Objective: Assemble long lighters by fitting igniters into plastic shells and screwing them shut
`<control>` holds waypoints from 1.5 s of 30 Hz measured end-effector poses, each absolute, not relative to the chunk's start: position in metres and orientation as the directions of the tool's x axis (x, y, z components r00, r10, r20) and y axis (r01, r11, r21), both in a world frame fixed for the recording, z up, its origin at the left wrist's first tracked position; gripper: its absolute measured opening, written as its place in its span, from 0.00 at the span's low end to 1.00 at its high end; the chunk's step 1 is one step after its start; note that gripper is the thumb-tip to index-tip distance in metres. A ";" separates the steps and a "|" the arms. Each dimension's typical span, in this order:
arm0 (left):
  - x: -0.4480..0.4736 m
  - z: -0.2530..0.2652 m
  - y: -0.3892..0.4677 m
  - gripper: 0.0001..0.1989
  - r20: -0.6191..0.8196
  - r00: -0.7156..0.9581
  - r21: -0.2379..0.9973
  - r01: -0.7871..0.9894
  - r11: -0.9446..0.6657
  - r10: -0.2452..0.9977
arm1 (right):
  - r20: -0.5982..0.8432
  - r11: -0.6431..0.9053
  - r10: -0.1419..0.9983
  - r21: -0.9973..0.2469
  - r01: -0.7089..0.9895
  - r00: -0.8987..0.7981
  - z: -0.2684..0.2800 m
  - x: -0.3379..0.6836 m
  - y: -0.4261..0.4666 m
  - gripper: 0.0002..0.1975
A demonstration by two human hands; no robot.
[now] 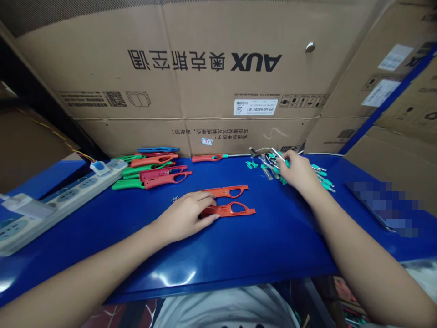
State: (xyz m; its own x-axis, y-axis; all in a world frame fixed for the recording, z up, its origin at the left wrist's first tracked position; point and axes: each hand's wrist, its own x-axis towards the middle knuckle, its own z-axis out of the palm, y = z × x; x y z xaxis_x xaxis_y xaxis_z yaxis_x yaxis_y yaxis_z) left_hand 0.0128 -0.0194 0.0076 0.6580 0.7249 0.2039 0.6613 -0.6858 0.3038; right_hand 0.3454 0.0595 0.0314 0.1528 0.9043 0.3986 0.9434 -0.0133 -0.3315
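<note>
Two orange lighter casing halves lie side by side on the table, hollow sides up. My left hand (186, 216) is closed on the left end of the nearer casing half (235, 209), with the thumb along its near edge. Its fingers also cover the left end of the farther casing half (230, 192). My right hand (297, 171) pinches a silvery metal lighter tube (277, 154) with a green piece at its base. Underneath is a pile of similar tubes with green parts (327, 183), partly hidden by that hand.
Red, green, orange and blue casings (164, 175) are heaped at the back left beside a white power strip (87, 184). A red lighter (206, 158) with a long tube lies along the cardboard wall (205, 27). A dark flat object (370, 207), partly pixelated, lies at right.
</note>
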 end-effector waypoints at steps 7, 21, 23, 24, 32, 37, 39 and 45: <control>0.013 0.008 -0.019 0.11 0.192 0.662 0.302 0.662 -0.685 0.725 | 0.289 -0.095 0.941 -0.277 0.956 0.177 0.038 0.349 0.056 0.14; 0.012 0.007 -0.019 0.11 0.196 0.664 0.311 0.656 -0.688 0.722 | 0.182 0.010 0.983 -0.086 0.996 0.006 0.027 0.349 0.063 0.12; 0.012 0.007 -0.019 0.11 0.198 0.664 0.312 0.654 -0.689 0.721 | 0.187 0.014 0.982 -0.071 0.997 0.000 0.025 0.352 0.066 0.12; 0.012 0.007 -0.019 0.11 0.196 0.665 0.312 0.655 -0.688 0.721 | 0.181 0.022 0.983 -0.069 0.997 -0.009 0.024 0.354 0.067 0.12; 0.011 0.006 -0.020 0.11 0.179 0.656 0.341 0.658 -0.672 0.733 | 0.070 0.210 0.975 -0.014 0.977 -0.209 0.026 0.358 0.064 0.18; 0.011 0.004 -0.019 0.11 0.178 0.658 0.354 0.651 -0.672 0.732 | 0.024 0.244 0.969 0.001 0.970 -0.244 0.025 0.358 0.063 0.11; 0.011 0.004 -0.019 0.11 0.178 0.659 0.356 0.649 -0.672 0.731 | 0.080 0.211 0.975 -0.024 0.977 -0.209 0.026 0.358 0.064 0.10; 0.011 0.006 -0.020 0.10 0.171 0.658 0.356 0.653 -0.668 0.734 | 0.257 -0.036 0.964 -0.150 0.988 0.074 0.033 0.371 0.068 0.14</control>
State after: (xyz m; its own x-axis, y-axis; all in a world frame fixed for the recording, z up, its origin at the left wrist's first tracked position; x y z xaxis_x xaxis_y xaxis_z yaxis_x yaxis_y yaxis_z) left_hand 0.0107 -0.0200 0.0057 0.6579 0.7335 0.1706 0.6530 -0.6685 0.3559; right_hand 0.3705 0.0683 0.0332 0.0736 0.9637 0.2567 0.9880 -0.0355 -0.1500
